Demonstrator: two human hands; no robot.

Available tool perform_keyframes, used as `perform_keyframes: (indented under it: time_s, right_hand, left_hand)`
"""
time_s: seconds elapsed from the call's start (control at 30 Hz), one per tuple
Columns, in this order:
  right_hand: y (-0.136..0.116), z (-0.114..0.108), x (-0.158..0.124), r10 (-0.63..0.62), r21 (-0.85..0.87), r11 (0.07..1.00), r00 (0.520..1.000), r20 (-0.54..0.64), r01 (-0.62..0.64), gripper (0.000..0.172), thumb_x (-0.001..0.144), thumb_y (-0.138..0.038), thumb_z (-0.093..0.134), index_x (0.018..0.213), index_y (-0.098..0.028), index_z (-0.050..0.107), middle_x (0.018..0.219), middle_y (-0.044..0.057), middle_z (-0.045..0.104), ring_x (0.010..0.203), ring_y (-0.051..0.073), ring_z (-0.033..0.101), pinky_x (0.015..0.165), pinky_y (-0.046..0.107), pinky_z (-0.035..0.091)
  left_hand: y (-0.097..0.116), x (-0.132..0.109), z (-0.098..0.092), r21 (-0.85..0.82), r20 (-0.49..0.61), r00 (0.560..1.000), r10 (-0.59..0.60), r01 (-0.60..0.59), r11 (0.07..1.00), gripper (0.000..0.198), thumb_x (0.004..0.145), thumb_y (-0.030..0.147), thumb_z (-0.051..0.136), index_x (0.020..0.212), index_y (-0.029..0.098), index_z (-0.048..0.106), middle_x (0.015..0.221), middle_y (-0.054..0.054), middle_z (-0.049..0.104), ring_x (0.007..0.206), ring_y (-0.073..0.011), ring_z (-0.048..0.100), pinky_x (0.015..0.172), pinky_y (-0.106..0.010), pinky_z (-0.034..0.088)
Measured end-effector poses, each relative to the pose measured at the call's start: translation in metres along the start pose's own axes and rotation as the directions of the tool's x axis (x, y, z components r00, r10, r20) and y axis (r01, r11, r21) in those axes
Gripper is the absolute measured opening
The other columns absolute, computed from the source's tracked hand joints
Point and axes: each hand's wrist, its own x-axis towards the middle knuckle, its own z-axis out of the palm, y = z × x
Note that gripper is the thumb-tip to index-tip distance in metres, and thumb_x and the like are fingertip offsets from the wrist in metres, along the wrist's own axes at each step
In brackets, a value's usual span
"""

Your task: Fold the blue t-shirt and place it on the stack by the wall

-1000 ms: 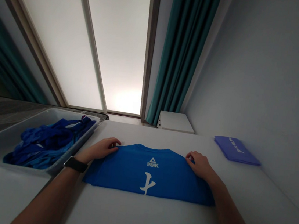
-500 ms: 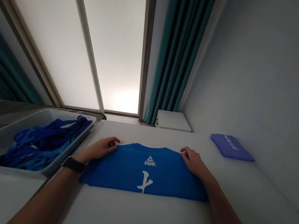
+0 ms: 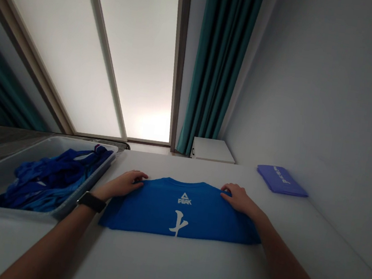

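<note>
Mostly between left hand point(image 3: 125, 182) and right hand point(image 3: 239, 198), blue shirt point(image 3: 157, 207).

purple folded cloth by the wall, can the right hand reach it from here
Probably yes: only white tabletop shows between the right hand and the purple folded cloth, though that hand would first have to leave the blue shirt.

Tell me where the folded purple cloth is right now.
In the head view, the folded purple cloth lies on the right side of the white table, near the wall, beyond and to the right of the right hand.
</note>
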Motion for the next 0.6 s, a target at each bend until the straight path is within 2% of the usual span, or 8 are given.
perform_keyframes:
  time_s: [0.1,0.23,0.43,0.6]
  right_hand:
    - [-0.008,0.0,0.006,0.04,-0.001,0.999,0.999,0.005,-0.04,0.025,0.092,-0.033,0.049,0.103,-0.018,0.066,0.106,0.009,0.069,0.102,0.024,0.06,0.087,0.036,0.037]
    - [-0.021,0.003,0.023,0.046,0.0,0.999,0.999,0.01,-0.046,0.027,0.094,-0.035,0.047,0.103,-0.018,0.065,0.096,0.007,0.071,0.092,0.022,0.063,0.08,0.032,0.038]
    - [-0.045,0.012,0.05,-0.002,-0.019,1.0,1.0,-0.007,0.002,0.03,0.092,-0.037,0.053,0.112,-0.017,0.061,0.095,0.008,0.07,0.096,0.024,0.06,0.08,0.032,0.038]
    - [-0.057,0.019,0.055,-0.067,-0.028,0.997,0.997,-0.035,0.066,0.014,0.091,-0.027,0.055,0.098,-0.019,0.064,0.105,0.009,0.065,0.1,0.023,0.056,0.082,0.03,0.037]
  left_hand:
    - [0.009,0.008,0.005,-0.004,-0.007,1.0,0.021,-0.021,1.0,0.047,0.087,0.046,0.046,0.119,0.018,0.064,0.103,-0.01,0.068,0.092,-0.0245,0.065,0.085,-0.036,0.05]
    - [0.02,0.032,0.018,0.003,0.007,0.999,0.043,-0.043,0.999,0.047,0.089,0.044,0.045,0.122,0.016,0.061,0.098,-0.01,0.068,0.085,-0.0235,0.064,0.078,-0.035,0.05]
    - [0.043,0.068,0.037,0.134,0.039,0.997,0.074,-0.078,0.988,0.04,0.088,0.034,0.048,0.121,0.015,0.061,0.094,-0.009,0.064,0.085,-0.0226,0.062,0.083,-0.035,0.047]
    - [0.055,0.072,0.038,0.137,0.058,0.996,0.072,-0.08,0.987,0.029,0.085,0.031,0.053,0.108,0.018,0.065,0.1,-0.009,0.061,0.091,-0.0232,0.061,0.085,-0.035,0.047]
